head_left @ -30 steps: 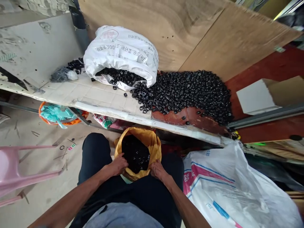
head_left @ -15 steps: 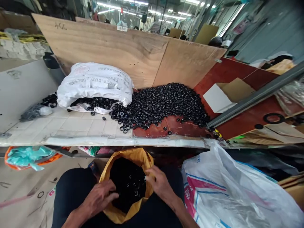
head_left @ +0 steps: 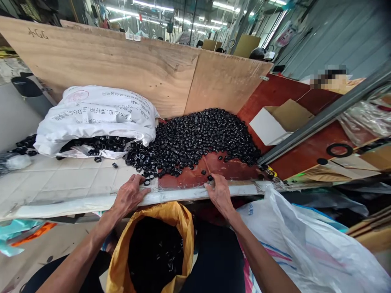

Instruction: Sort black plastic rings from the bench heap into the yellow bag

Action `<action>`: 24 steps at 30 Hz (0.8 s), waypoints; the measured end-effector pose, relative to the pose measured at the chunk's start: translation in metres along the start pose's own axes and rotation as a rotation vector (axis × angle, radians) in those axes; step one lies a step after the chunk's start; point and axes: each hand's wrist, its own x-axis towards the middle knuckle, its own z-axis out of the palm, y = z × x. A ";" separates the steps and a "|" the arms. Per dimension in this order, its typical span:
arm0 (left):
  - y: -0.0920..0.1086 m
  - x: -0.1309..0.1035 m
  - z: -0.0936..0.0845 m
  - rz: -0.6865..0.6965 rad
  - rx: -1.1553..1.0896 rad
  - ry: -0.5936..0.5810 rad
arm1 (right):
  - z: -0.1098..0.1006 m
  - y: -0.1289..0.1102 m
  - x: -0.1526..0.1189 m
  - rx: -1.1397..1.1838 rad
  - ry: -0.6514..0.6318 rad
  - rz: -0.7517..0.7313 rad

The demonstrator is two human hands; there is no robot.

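My left hand rests on the front edge of the table, fingertips touching a small black ring at the rim of the pile. My right hand lies on the same edge further right, fingers on another loose black ring. A large heap of black plastic rings covers the table behind both hands. Between my knees stands an open yellow bag filled with the same black rings.
A white printed sack lies on its side at the left, spilling rings. Plywood boards wall the back. A cardboard box sits at the right, beside a metal bar. A white woven sack stands by my right leg.
Both hands left the mouth of the yellow bag and reached up onto the table edge by the loose rings. The view tilted upward.
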 end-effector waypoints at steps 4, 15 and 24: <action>0.013 0.013 0.019 0.044 -0.033 0.007 | 0.027 -0.021 0.017 0.163 -0.124 -0.030; 0.017 0.008 0.036 0.037 -0.177 0.076 | 0.061 -0.070 0.017 0.371 -0.166 -0.049; 0.026 0.004 0.027 0.004 -0.292 0.041 | 0.054 -0.095 0.027 0.452 -0.278 -0.141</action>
